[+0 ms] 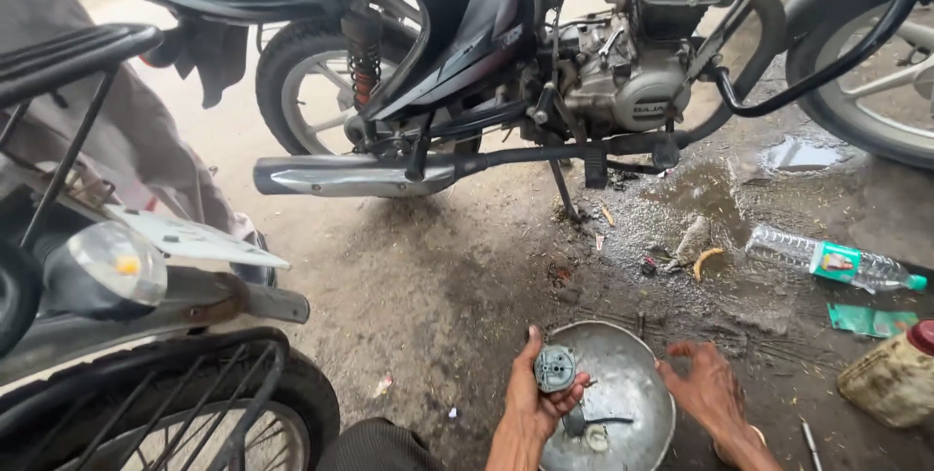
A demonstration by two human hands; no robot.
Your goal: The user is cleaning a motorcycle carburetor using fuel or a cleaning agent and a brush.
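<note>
My left hand [530, 403] holds a small round grey metal part [556, 369] between thumb and fingers, just over the left rim of a dented metal bowl [632, 374] on the ground. My right hand [708, 388] rests palm down on the bowl's right rim, fingers spread, holding nothing. Inside the bowl lie a small dark tool with a thin handle [589, 422] and a pale round piece [596, 439].
A black motorcycle [506, 53] stands on its stand ahead, its exhaust pipe [355, 176] low. Another bike's rear wheel and tail light [117, 262] fill the left. A plastic bottle [837, 262], a dirty jug [895, 374] and puddles lie at right.
</note>
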